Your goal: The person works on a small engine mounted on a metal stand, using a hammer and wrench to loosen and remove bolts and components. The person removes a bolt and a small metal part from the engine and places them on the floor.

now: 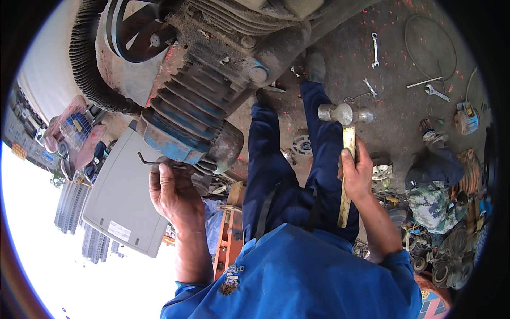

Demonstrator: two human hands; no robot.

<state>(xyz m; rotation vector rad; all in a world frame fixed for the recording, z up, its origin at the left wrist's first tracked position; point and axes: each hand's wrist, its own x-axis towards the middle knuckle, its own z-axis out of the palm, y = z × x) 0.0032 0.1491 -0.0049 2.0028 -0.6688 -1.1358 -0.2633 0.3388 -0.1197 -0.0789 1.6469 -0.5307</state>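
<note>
My left hand (pixel 175 194) is closed on a dark L-shaped hex key (pixel 144 160), its bent end sticking out to the left past the thumb. The hand is right beside the lower end of a greasy, finned air compressor cylinder (pixel 194 101) with worn blue paint on its head; whether the key touches it I cannot tell. In my right hand (pixel 359 173) is a ball-peen hammer (pixel 345 113), gripped midway along its worn yellowish handle. The hammer's metal head points away from me, over my right leg and apart from the compressor.
A ribbed black hose (pixel 85 56) and a pulley wheel (pixel 141 32) flank the compressor. A combination wrench (pixel 375 50) and an adjustable wrench (pixel 437 93) lie on the floor. A grey cabinet (pixel 127 191) stands left. At right, a person (pixel 433 207) is among piled parts.
</note>
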